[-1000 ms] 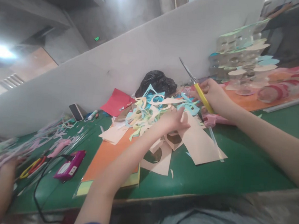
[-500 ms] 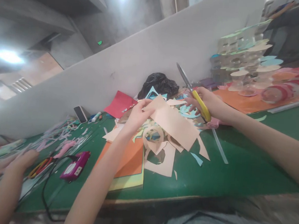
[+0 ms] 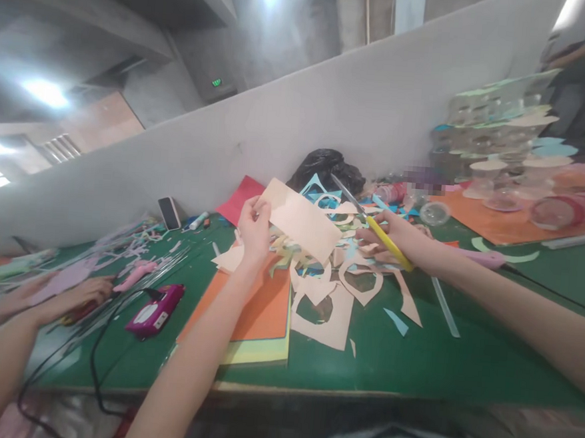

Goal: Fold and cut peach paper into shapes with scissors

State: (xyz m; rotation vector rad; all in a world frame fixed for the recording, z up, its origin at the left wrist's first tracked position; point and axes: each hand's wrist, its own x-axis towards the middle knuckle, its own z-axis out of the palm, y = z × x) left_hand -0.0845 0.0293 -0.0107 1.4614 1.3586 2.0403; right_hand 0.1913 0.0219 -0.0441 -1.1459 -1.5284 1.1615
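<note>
Left hand (image 3: 255,226) pinching paper (image 3: 305,223) by its left end, paper hanging over scraps (image 3: 327,331), long axis sloping down rightward, right hand (image 3: 396,238) holding scissors (image 3: 386,240), fingers loosely curling, scissors slanting lengthwise, blades pointing up and left.

Craft workshop: paper scraps (image 3: 335,330) across table (image 3: 372,371)

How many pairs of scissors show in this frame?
1 that I can make out: the yellow-handled scissors, in the right hand, blades pointing away from the wearer. Others may be hidden, under the co-worker's hand at the left or among the paper scraps.
</note>
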